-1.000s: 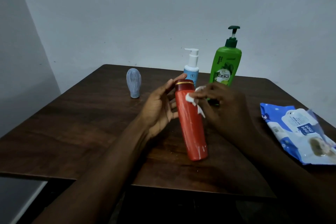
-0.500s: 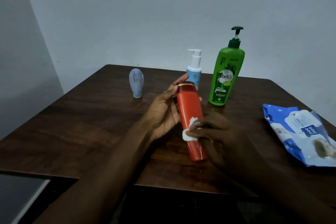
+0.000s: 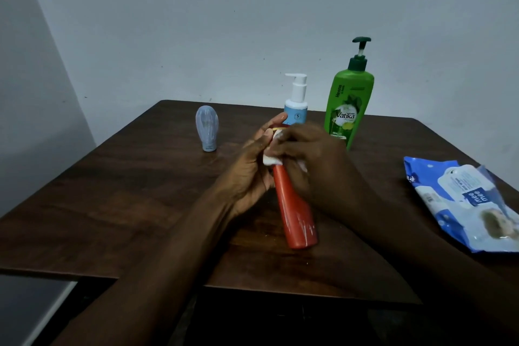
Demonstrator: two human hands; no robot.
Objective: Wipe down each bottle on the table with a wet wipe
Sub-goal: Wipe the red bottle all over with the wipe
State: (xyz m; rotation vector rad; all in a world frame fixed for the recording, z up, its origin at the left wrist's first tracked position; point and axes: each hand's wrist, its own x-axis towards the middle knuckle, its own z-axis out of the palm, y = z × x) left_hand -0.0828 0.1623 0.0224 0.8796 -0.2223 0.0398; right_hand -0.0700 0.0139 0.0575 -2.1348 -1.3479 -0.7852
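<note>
The small blue bottle (image 3: 207,128) is standing on its cap, apart at the left of the table (image 3: 112,191), probably waiting its turn. The left hand (image 3: 247,174) is cupping the red bottle (image 3: 295,205) by its upper part, fingers curled round it and reaching up past the cap, apparently steadying it against the rubbing. The red bottle is leaning away from the person in the middle of the table, its base seemingly resting on the wood near the front edge; no writing is showing on it. The right hand (image 3: 317,166) is pinching a white wipe (image 3: 271,159) against the bottle just under the cap, fingers closed over it. Behind the hands a white pump bottle (image 3: 296,104) is standing upright, its label too small to read, and beside it a green pump bottle (image 3: 348,109) is showing "Vatika" and "Henna". At the right a blue pack of wipes (image 3: 463,199) is lying flat within reach, reading "mee mee".
</note>
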